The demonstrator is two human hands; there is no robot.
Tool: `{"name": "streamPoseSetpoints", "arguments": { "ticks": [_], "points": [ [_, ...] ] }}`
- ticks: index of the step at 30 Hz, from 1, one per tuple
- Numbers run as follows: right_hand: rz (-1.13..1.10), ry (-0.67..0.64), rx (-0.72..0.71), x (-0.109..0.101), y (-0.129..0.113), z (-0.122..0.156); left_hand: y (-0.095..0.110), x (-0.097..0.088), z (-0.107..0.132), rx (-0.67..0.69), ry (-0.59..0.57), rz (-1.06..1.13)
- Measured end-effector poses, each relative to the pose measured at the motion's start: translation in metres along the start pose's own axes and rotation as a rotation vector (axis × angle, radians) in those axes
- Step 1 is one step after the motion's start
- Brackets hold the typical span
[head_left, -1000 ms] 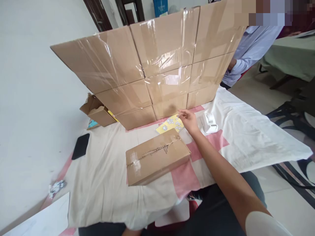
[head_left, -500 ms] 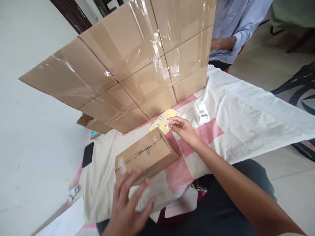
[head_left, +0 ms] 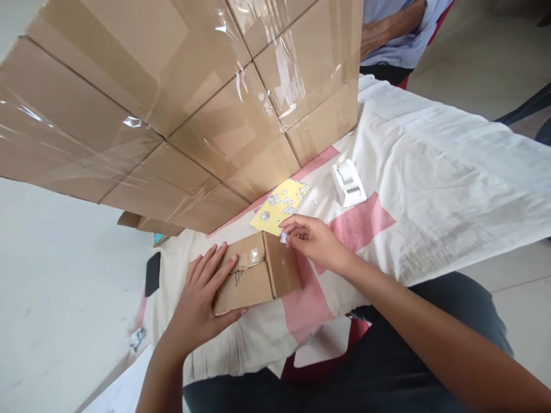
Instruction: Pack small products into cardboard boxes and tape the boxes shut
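A small closed cardboard box (head_left: 245,287) lies on the cloth, its end face turned toward my right. My left hand (head_left: 205,292) rests on the box's left part with fingers spread, the thumb along its near edge. Close to the box's far right corner, my right hand (head_left: 307,238) pinches a small white paper piece (head_left: 284,237) between thumb and fingers. What is printed on that piece is too small to read. Just beyond lies a yellow sheet (head_left: 262,222) with several small white pieces and crumpled bits on it.
A tall taped cardboard partition (head_left: 206,149) stands across the table. A white tape dispenser (head_left: 348,183) sits on the pink-and-white cloth (head_left: 413,201) at right. A black phone-like object (head_left: 152,274) lies at the left edge. Behind the partition, a person's arm (head_left: 387,31) shows.
My left hand has come down onto the box, which now sits turned and shifted. My right hand has drawn back from the yellow sheet toward the box with the small white piece.
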State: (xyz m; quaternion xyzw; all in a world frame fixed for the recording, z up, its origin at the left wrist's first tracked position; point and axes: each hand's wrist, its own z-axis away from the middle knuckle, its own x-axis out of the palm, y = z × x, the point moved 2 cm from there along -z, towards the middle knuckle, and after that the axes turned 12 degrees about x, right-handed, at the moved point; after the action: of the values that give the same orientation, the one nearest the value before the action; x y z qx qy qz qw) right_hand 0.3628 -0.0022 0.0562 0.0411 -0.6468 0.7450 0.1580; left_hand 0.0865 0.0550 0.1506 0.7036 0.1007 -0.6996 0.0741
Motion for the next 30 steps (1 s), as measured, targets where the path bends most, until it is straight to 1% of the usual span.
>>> {"name": "streamPoseSetpoints", "arguments": {
  "ticks": [5,9,14,24,30],
  "points": [
    [0.04,-0.1,0.043,0.001,0.002,0.018,0.001,0.0,-0.001,-0.019,-0.004,0.006],
    [0.091,-0.171,0.062,0.0,0.008,0.027,0.002,0.0,0.0,-0.02,-0.003,0.009],
    [0.079,-0.107,-0.007,0.001,0.009,0.028,0.003,-0.001,-0.001,-0.014,0.022,0.027],
    [-0.015,-0.116,0.041,0.005,0.006,0.029,0.003,0.0,0.0,-0.026,0.034,0.033],
    [0.015,-0.117,0.011,0.007,0.01,0.029,0.004,-0.001,0.0,-0.028,0.044,0.038]
  ]
}}
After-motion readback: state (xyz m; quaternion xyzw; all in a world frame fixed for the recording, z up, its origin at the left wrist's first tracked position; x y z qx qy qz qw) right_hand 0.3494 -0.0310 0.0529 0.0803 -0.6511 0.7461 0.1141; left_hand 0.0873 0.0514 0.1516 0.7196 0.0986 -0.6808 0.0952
